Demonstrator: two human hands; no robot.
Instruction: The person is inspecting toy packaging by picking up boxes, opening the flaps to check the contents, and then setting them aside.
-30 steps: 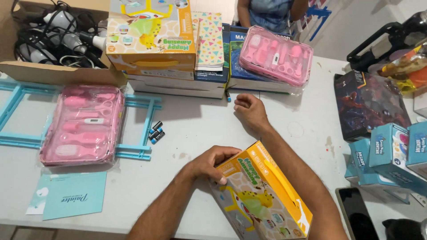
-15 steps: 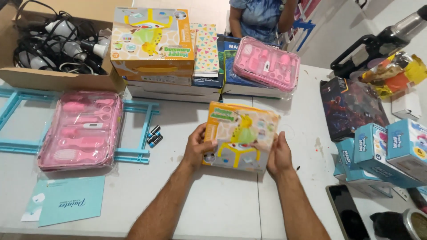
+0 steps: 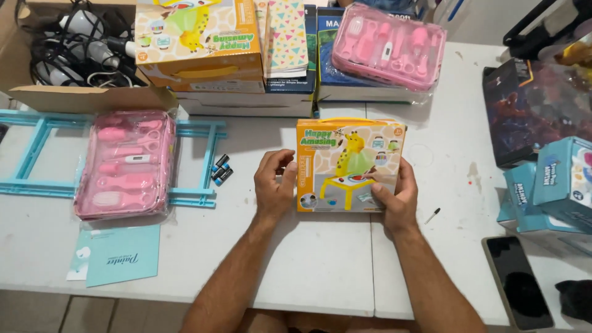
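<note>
Orange toy box (image 3: 349,165), stiff light-looking cardboard, lies flat on the surface (image 3: 320,259); my left hand (image 3: 275,184) and right hand (image 3: 394,197) clamp fingers on its side edges, the surest hold, I judge.

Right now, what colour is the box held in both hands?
Mostly orange and yellow box, with a yellow giraffe picture; head view.

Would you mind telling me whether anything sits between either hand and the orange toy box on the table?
Nothing visible does. The left hand grips the left edge of the orange toy box and the right hand its lower right edge, both touching it directly. The small batteries lie apart, left of the left hand.
</note>
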